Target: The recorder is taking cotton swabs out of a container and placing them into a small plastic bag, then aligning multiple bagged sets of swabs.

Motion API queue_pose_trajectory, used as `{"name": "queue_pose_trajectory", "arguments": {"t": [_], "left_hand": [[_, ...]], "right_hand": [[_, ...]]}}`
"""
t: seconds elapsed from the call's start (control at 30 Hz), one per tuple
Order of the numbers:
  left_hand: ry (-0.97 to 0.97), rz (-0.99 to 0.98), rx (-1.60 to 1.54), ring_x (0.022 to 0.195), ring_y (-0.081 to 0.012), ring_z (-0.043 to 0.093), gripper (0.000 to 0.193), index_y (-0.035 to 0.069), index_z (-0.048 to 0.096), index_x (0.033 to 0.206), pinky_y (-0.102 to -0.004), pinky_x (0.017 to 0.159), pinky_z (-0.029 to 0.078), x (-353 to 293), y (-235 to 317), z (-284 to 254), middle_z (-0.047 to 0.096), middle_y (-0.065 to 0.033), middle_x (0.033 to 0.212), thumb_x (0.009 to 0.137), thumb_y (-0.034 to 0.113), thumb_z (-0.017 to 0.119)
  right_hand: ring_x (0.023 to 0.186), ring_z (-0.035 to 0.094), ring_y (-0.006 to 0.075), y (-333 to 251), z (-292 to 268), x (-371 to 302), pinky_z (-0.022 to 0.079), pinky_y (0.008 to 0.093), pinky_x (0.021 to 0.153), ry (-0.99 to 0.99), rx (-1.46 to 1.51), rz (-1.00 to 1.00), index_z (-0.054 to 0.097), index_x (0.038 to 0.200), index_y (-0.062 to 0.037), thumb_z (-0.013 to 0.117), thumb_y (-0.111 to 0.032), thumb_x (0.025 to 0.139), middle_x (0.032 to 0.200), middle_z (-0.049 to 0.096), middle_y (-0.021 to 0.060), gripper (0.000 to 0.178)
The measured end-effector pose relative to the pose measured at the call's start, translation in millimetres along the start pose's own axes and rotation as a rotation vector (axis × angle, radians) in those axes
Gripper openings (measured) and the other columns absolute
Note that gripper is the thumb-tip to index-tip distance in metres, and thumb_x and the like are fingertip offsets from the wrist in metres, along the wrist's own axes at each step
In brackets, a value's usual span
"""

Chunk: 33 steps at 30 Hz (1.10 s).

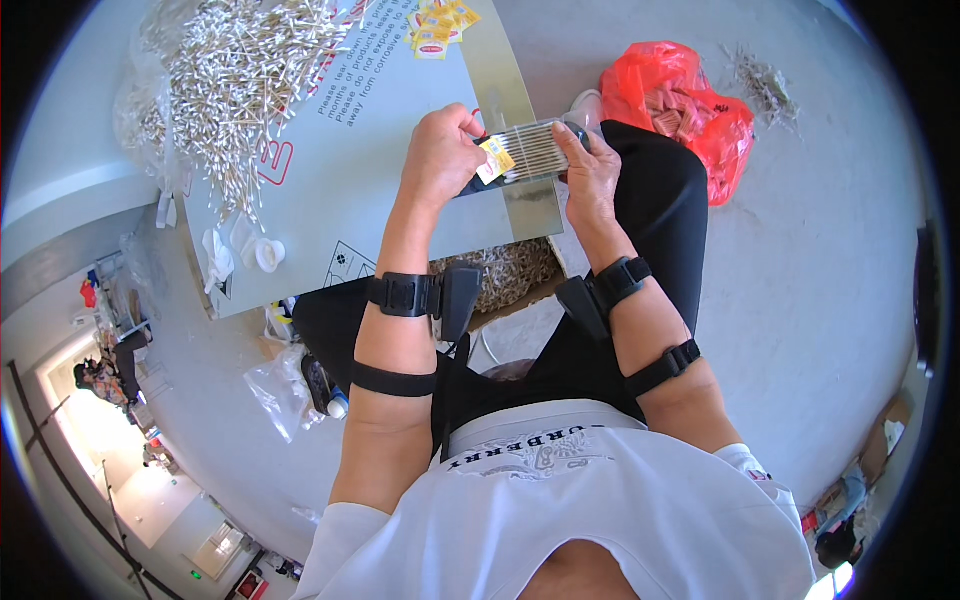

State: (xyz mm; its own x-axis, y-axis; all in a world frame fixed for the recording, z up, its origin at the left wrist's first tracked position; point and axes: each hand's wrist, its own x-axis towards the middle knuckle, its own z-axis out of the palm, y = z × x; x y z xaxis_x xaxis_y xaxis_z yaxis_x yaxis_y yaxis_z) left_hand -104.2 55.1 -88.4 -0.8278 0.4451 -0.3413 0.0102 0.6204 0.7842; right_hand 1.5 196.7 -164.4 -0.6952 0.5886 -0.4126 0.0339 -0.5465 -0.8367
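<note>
Over the table's near right corner I hold a flat pack of cotton swabs (538, 150), the sticks side by side. My right hand (592, 170) grips its right end, thumb on top and fingers partly hidden underneath. My left hand (445, 150) is closed at the left end, its fingertips against a small yellow and white card (496, 160) lying on the swabs. Something dark shows under that end. Far left on the table, a large heap of loose cotton swabs (240, 80) spills from a clear plastic bag (150, 95).
More yellow cards (440, 25) lie at the table's far edge. White plastic pieces (268, 254) sit at the table's near left. Below the table (400, 215) stands a box of brownish bits (510, 275). A red plastic bag (660, 85) rests on the floor beyond my right knee.
</note>
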Motion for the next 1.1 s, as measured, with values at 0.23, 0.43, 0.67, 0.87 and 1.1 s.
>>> {"name": "queue_pose_trajectory", "arguments": {"t": [0.23, 0.43, 0.67, 0.87, 1.1], "left_hand": [[-0.012, -0.004, 0.166, 0.066, -0.0215, 0.061, 0.018, -0.002, 0.061, 0.085, -0.0322, 0.061, 0.047, 4, 16, 9, 0.064, -0.0128, 0.072, 0.067, -0.005, 0.065], [-0.004, 0.029, 0.206, 0.077, -0.0352, 0.065, 0.015, 0.000, 0.061, 0.082, -0.0394, 0.069, 0.051, 7, 24, 21, 0.066, -0.0199, 0.080, 0.067, -0.002, 0.065], [0.065, 0.242, 0.323, 0.063, -0.0246, 0.062, 0.016, -0.002, 0.058, 0.088, -0.0355, 0.061, 0.049, 7, 25, 29, 0.062, -0.0136, 0.068, 0.073, -0.006, 0.061], [0.128, 0.377, 0.289, 0.065, -0.0280, 0.061, 0.016, 0.001, 0.054, 0.089, -0.0362, 0.061, 0.049, 4, 25, 35, 0.059, -0.0143, 0.069, 0.076, -0.008, 0.056], [0.109, 0.611, 0.366, 0.074, -0.0367, 0.061, 0.018, 0.002, 0.053, 0.093, -0.0420, 0.064, 0.049, 4, 22, 35, 0.060, -0.0165, 0.081, 0.079, -0.008, 0.057]], "right_hand": [[0.064, 0.046, 0.0037, -4, 6, -4, 0.038, 0.0227, 0.059, 0.039, 0.012, -0.042, 0.069, 0.078, -0.0030, 0.075, -0.015, 0.085, 0.072, 0.060, -0.0061, 0.015], [0.065, 0.050, 0.0041, -10, 10, -9, 0.042, 0.0230, 0.060, 0.029, 0.046, -0.041, 0.069, 0.080, -0.0014, 0.073, -0.012, 0.087, 0.073, 0.062, -0.0042, 0.013], [0.065, 0.052, 0.0045, -8, 10, -7, 0.044, 0.0226, 0.060, 0.020, 0.061, -0.058, 0.070, 0.082, 0.0000, 0.072, -0.010, 0.086, 0.075, 0.064, -0.0029, 0.011], [0.066, 0.053, 0.0047, -7, 9, -6, 0.044, 0.0228, 0.060, 0.020, 0.051, -0.071, 0.071, 0.082, 0.0006, 0.072, -0.010, 0.086, 0.075, 0.064, -0.0023, 0.011], [0.066, 0.054, 0.0050, -11, 8, -8, 0.044, 0.0230, 0.061, -0.004, 0.032, -0.077, 0.071, 0.083, 0.0011, 0.072, -0.010, 0.085, 0.075, 0.065, -0.0015, 0.011]]}}
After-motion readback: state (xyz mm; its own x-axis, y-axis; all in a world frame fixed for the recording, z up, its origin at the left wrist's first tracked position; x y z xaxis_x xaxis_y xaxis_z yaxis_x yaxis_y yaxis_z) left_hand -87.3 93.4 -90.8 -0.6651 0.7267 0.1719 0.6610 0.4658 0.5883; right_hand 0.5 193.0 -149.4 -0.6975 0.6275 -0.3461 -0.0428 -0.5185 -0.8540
